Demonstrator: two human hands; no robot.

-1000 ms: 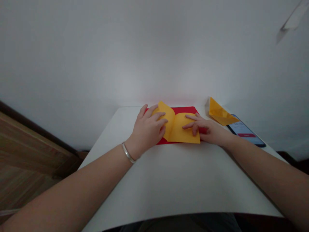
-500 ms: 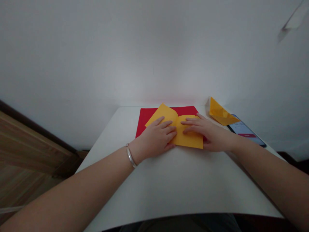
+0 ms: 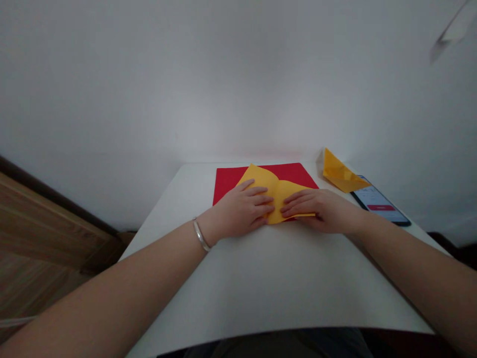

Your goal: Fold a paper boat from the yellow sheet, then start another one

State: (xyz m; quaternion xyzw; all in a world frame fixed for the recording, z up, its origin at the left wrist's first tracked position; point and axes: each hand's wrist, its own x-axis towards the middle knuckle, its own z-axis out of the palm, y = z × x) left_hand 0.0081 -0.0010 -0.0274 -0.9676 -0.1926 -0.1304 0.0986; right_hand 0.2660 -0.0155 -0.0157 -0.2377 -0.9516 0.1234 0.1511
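Note:
A yellow sheet of folding paper (image 3: 278,199) with a crease down its middle lies on the red sheet (image 3: 227,180), its halves bulging up on both sides of the crease. My left hand (image 3: 244,209), a silver bangle at the wrist, rests on the left half with fingers spread. On the right half, my right hand (image 3: 311,206) has its fingers close together on top and its thumb below the raised front edge, gripping the paper between them. My palms hide the outer parts of the sheet.
To the right stands a folded yellow paper shape (image 3: 341,175), partly over a phone (image 3: 380,204) with a lit screen. The white table (image 3: 257,288) meets a pale wall (image 3: 238,89) at the back. Wooden furniture (image 3: 52,233) is low on the left.
The yellow paper has turned and shifted slightly right over the red sheet. My right hand's fingers have drawn together and moved nearer me, and the paper's front right edge has lifted.

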